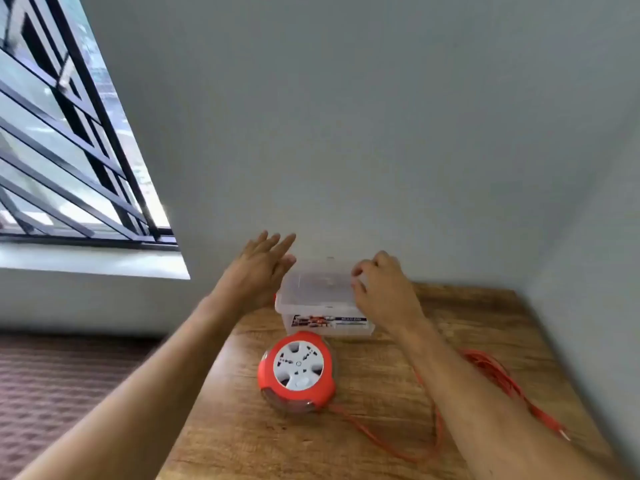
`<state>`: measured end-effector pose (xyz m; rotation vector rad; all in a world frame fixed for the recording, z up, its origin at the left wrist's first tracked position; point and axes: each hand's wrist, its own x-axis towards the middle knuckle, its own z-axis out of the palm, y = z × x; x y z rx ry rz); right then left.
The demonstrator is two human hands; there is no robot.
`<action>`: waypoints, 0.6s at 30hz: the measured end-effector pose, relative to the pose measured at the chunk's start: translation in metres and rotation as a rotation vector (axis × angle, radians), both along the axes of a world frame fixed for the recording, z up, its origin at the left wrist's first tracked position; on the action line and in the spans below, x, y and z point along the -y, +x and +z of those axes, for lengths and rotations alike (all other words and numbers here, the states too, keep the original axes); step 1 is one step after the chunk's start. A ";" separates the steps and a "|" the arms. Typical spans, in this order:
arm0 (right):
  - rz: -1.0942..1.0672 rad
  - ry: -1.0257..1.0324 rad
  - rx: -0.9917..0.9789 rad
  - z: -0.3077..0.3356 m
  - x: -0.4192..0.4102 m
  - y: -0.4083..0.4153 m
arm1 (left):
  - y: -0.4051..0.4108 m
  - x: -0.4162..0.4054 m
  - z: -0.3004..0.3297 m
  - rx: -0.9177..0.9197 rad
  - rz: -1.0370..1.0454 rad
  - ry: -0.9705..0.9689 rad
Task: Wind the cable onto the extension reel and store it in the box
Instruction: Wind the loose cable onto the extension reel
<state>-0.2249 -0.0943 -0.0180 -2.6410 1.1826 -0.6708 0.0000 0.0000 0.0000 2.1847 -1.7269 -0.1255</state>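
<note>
An orange extension reel [297,369] with a white socket face lies flat on the wooden table [242,431]. Its orange cable [491,372] trails loose across the table's right side and loops back to the reel. Behind the reel stands a clear plastic box [322,306] with its lid on and a label on the front. My left hand [258,268] hovers at the box's left side, fingers straight. My right hand [381,289] is at the box's right end, fingers curled over the lid's edge; how firmly it grips I cannot tell.
A plain grey wall stands right behind the box and along the table's right edge. A barred window [69,133] is at the left. Patterned floor [52,393] lies left of the table.
</note>
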 end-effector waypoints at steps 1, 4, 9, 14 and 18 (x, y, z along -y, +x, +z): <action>0.030 0.006 -0.008 -0.010 -0.010 0.000 | -0.002 -0.009 -0.012 -0.008 0.001 -0.024; 0.172 0.150 -0.111 -0.042 -0.042 0.002 | -0.011 -0.037 -0.055 0.022 0.015 -0.091; 0.371 0.276 -0.403 -0.079 -0.052 0.027 | -0.014 -0.053 -0.102 -0.085 0.205 0.042; 0.493 0.131 -0.625 -0.106 -0.047 0.059 | -0.029 -0.060 -0.119 -0.448 0.485 0.293; 0.551 0.024 -0.650 -0.117 -0.037 0.067 | -0.032 -0.059 -0.129 -0.692 0.578 0.381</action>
